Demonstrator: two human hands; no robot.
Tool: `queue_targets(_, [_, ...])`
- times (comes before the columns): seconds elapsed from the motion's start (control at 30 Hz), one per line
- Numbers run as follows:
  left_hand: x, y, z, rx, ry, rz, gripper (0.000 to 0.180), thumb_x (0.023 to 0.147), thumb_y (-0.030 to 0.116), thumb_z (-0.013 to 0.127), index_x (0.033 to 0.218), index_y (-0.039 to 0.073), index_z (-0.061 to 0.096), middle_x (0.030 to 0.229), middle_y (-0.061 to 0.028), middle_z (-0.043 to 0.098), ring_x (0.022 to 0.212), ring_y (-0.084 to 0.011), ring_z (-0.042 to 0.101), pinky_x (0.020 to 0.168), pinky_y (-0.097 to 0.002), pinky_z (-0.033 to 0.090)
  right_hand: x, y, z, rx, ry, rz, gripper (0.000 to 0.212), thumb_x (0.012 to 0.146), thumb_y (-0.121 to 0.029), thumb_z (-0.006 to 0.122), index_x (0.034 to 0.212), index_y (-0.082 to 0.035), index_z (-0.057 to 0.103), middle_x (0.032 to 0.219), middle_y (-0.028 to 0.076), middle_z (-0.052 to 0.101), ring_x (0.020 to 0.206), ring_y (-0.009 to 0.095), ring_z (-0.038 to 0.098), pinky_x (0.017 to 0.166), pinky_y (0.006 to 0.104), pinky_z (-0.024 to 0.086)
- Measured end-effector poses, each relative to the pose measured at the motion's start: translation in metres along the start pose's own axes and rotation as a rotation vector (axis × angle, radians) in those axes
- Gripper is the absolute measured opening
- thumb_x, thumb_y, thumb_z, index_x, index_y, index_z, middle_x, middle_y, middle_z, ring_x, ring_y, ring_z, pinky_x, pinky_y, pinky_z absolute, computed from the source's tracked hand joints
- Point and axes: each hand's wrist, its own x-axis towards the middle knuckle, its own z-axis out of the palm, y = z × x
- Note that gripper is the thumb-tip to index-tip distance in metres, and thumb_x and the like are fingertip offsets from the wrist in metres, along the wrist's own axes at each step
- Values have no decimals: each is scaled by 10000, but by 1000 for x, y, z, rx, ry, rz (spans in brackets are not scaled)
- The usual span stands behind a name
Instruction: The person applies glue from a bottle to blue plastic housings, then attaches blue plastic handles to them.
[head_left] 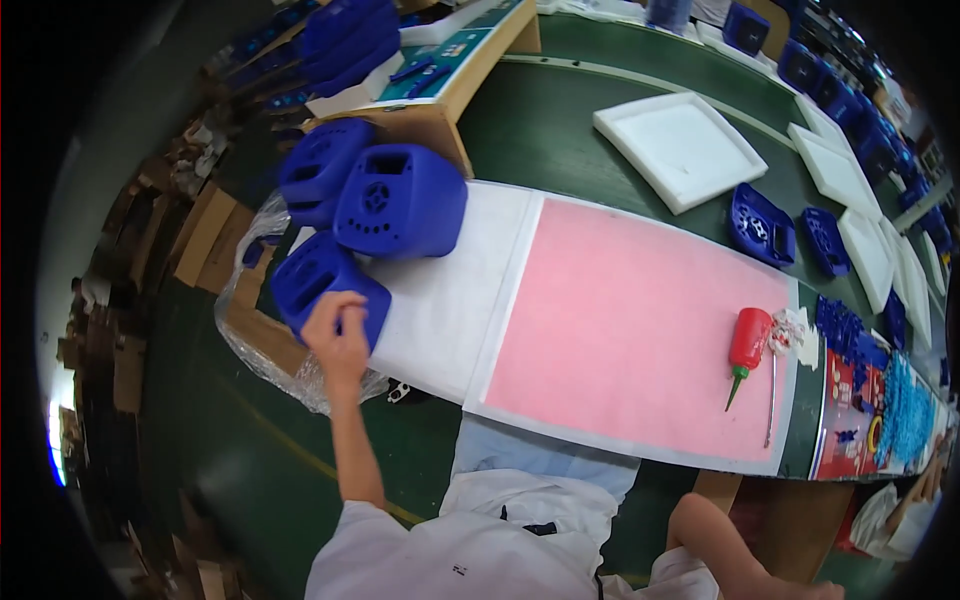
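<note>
At the left end of the bench, my left hand [338,335] is closed with its fingers curled at a blue plastic housing [365,285]. The hand covers part of that housing, which sits tilted at the bench edge. Two more blue housings stand right behind it; the larger one [405,205] has a round grille and a row of holes. My right hand [805,592] is low at the right, away from the bench, mostly cut off by the picture's lower edge, so its fingers are hidden.
A pink mat [630,320] covers the bench before me. On it lie a red squeeze bottle [748,340] with a green nozzle and a thin metal rod [772,400]. White trays [685,150] and blue shells [762,225] stand beyond. An open carton [260,330] with plastic film is at left.
</note>
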Motion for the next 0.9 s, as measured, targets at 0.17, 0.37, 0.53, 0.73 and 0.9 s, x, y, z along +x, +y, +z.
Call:
queue_targets(0.17, [18,-32,-63,575,-126,249,223,786,56,642,999,-11,646,1002,-140,597,925,-318,594,836,-396,476,-60,-89,-77,-1864,-641,19,144,832,22,473,815,83,602,736,176,625,680,262,604,553,344,444])
queue_targets(0.37, [25,-106,-113,638,-564,101,492,630,210,823,1067,50,666,1169,-172,600,1152,-338,535,994,-452,359,-118,-62,-220,-2455,-198,986,285,876,-190,636,1032,47,607,921,231,625,858,391,616,746,455,496])
queue_targets(0.53, [29,-94,-133,643,-575,212,508,668,187,794,1132,68,624,1148,-125,582,1181,-300,485,1041,-446,264,-128,-67,-260,-2615,-89,1100,474,818,-338,705,1008,79,582,960,281,601,900,397,625,774,465,513])
queue_targets(0.73, [5,19,-173,681,-209,291,380,985,111,476,1341,-18,507,1306,-186,534,1242,-353,451,1076,-462,292,-120,-74,-261,-2476,0,1626,603,694,-517,768,900,34,636,837,208,664,805,345,676,709,433,538])
queue_targets(0.9, [5,85,-171,854,139,463,333,1040,106,374,1269,-59,550,1236,-169,582,1171,-324,533,992,-384,395,-116,-81,-281,-2132,106,1966,590,709,-559,739,863,6,671,766,133,678,709,295,683,622,401,530])
